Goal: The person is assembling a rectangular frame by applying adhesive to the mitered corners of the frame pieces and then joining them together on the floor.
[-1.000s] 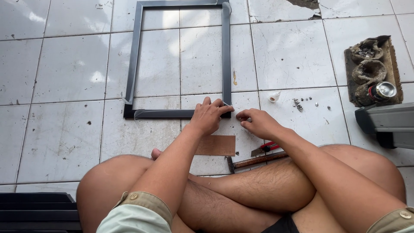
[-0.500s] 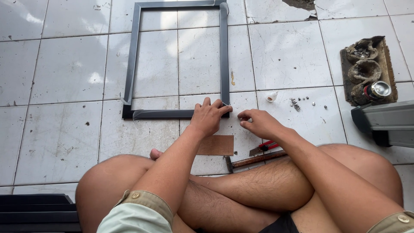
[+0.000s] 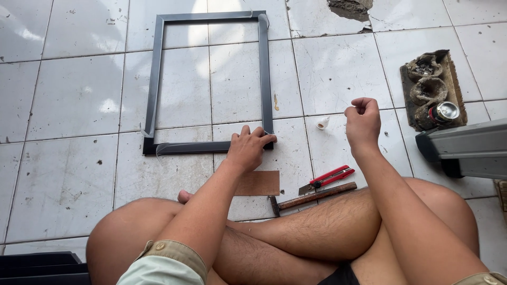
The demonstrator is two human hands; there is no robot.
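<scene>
A dark grey rectangular frame [image 3: 156, 79] lies flat on the white tiled floor in front of my crossed legs. My left hand [image 3: 249, 148] presses down on the frame's near right corner, fingers spread over the joint. My right hand [image 3: 363, 121] hangs raised to the right of the frame, its fingers curled shut with thumb against fingertips; whether something tiny is pinched there is too small to tell. A small white cap [image 3: 322, 123] lies just left of that hand.
A red utility knife [image 3: 330, 178], a wooden-handled hammer [image 3: 314, 196] and a brown flat piece [image 3: 259, 183] lie by my shins. At the right stand a dirty tray [image 3: 454, 68] with a can [image 3: 446, 111] and a grey metal box [image 3: 465, 145]. A black crate [image 3: 37, 266] sits bottom left.
My right hand has left the frame's corner, moving right and up with its fingers closed. My left hand stays on the corner. The view has shifted slightly.
</scene>
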